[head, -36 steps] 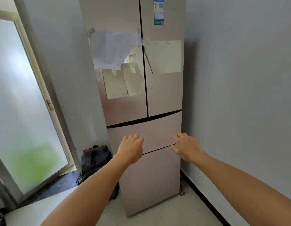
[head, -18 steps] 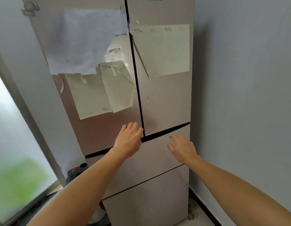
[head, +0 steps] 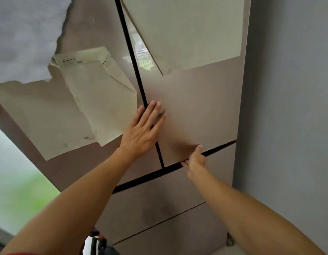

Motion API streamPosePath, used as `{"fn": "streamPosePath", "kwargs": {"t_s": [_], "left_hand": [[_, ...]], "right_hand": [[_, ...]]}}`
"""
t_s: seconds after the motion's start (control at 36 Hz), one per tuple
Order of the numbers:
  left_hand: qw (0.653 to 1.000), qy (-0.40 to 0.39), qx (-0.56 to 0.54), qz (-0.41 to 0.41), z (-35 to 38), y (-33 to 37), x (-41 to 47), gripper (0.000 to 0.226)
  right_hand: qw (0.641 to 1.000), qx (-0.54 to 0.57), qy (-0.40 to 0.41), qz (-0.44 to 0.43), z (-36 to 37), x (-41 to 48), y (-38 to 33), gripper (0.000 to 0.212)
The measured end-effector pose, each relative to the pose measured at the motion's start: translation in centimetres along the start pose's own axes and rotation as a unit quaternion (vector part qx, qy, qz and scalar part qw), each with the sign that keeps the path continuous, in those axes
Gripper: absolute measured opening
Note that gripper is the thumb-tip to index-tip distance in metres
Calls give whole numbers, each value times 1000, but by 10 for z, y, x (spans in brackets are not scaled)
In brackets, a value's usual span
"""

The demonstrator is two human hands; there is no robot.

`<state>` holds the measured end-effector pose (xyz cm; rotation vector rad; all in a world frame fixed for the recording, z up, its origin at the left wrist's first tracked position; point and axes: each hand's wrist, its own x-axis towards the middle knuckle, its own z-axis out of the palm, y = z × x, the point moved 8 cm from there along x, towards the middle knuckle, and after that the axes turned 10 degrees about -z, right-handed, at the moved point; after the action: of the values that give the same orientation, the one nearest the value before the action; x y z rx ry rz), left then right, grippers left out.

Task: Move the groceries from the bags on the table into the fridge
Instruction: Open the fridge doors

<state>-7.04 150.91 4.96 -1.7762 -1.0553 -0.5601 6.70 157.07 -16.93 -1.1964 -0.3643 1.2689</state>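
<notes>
The pinkish-beige fridge [head: 200,107] fills the view, all its doors closed. My left hand [head: 143,131] lies flat with fingers extended across the dark vertical seam between the two upper doors. My right hand [head: 195,161] reaches under the bottom edge of the upper right door [head: 205,92], its fingers hooked into the dark gap above the drawer [head: 168,192]. No groceries or bags are in view.
Pale paper sheets [head: 97,89] hang taped on both upper doors, some curled. A grey wall [head: 292,107] stands close on the right. A frosted glass door [head: 16,190] is at the left. A dark appliance [head: 100,243] sits on the floor by the fridge.
I have moved closer to the fridge. My left hand rose onto the seam of the upper doors, and my right hand went from open in the air to the lower edge of the right door.
</notes>
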Motion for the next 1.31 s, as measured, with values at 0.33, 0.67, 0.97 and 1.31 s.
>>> {"fn": "streamPosePath", "kwargs": {"t_s": [0.33, 0.67, 0.97, 1.31], "left_hand": [[999, 48, 2, 21, 18, 2, -5, 53], [993, 12, -69, 99, -24, 33, -6, 49], [944, 104, -303, -80, -103, 14, 10, 40], [849, -18, -395, -350, -55, -13, 55, 61]], "right_hand": [[996, 80, -4, 36, 22, 11, 23, 77], [999, 43, -31, 11, -16, -12, 7, 67], [977, -169, -40, -126, -84, -69, -52, 30], [631, -388, 70, -668, -121, -220, -186, 45]]}}
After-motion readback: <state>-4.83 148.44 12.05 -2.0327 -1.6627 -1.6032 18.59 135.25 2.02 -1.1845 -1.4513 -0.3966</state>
